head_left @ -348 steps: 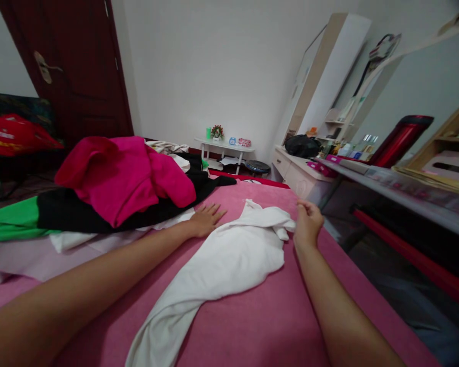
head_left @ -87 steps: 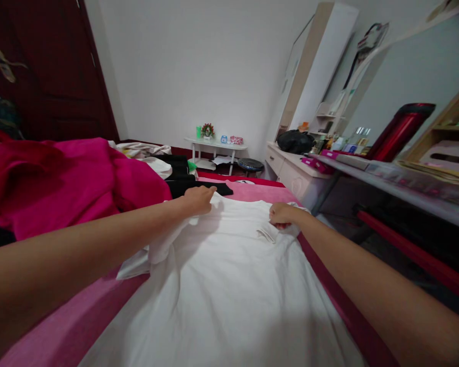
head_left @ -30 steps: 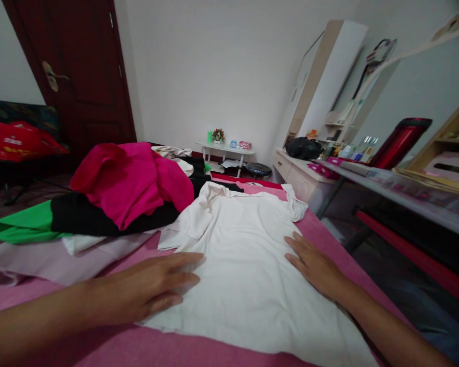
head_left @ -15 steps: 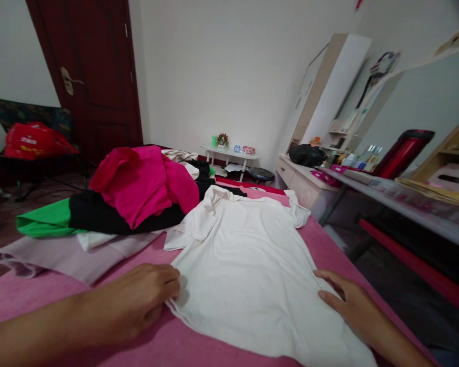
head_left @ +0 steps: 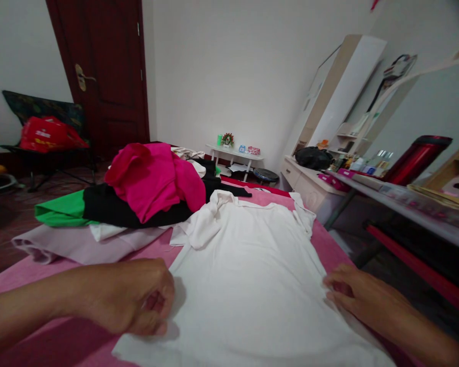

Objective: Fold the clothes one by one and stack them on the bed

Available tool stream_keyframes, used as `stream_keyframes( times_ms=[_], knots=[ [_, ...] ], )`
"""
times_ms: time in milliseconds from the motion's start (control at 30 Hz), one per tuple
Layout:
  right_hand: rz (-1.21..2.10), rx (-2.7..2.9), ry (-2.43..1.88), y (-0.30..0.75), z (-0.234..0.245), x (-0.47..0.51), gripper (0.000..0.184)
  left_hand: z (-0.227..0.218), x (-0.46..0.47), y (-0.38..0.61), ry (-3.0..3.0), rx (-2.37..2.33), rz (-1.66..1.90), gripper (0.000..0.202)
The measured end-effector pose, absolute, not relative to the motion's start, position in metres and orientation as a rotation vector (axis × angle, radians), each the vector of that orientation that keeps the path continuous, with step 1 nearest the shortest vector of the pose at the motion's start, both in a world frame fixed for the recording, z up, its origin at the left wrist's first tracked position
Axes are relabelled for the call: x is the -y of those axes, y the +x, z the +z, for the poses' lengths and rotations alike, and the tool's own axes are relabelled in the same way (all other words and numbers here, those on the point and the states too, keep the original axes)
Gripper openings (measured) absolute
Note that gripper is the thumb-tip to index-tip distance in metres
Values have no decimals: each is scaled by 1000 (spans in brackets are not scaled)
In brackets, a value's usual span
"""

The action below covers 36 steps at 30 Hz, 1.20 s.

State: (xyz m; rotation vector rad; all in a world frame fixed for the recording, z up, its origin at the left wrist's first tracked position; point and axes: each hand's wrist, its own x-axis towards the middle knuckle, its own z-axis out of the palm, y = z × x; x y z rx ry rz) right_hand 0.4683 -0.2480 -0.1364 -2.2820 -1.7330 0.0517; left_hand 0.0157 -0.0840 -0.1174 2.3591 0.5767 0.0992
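Note:
A white T-shirt [head_left: 252, 275] lies spread on the pink bed cover [head_left: 329, 244], its neck and sleeves at the far end and its hem toward me. At its left edge is my left hand [head_left: 137, 298], fingers curled in and closed on the cloth. Part of that edge is hidden beneath the hand. My right hand [head_left: 361, 293] pinches the shirt's right edge between thumb and fingers. The left sleeve is bunched up, and faint wrinkles cross the front.
Left of the shirt is a clothes pile with a bright pink garment [head_left: 156, 178], a black and green one [head_left: 61, 209] and a pale lilac one [head_left: 87, 244]. A desk [head_left: 390, 199] with a red flask [head_left: 418, 159] stands right. A chair [head_left: 42, 104] holds a red bag [head_left: 49, 135].
The shirt's lower left part has come out further left and toward me. My left hand has turned and curled more; my right hand has closed on the right edge. The view has shifted slightly left.

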Motion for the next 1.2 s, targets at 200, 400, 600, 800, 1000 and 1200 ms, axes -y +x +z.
stream_keyframes(
  times_ms=[200, 400, 600, 800, 1000, 1200],
  knots=[
    [190, 2060, -1960, 425, -138, 140, 35, -139, 41, 62, 2643, -448, 336, 12],
    [218, 2262, -1835, 398, -164, 36, 43, -174, 24, 86, 2719, -627, 556, 17],
    [304, 2111, -2078, 405, -150, -64, 51, -185, 25, 89, 2630, -718, 682, 17],
    [59, 1739, -2339, 398, -186, -86, 62, -182, 22, 85, 2636, -967, 864, 46],
    [187, 1866, -2364, 389, -202, -61, 65, -184, 13, 85, 2686, -1077, 788, 53],
    [217, 2040, -2362, 381, -192, -13, 66, -178, 8, 85, 2620, -1082, 736, 35]
  ],
)
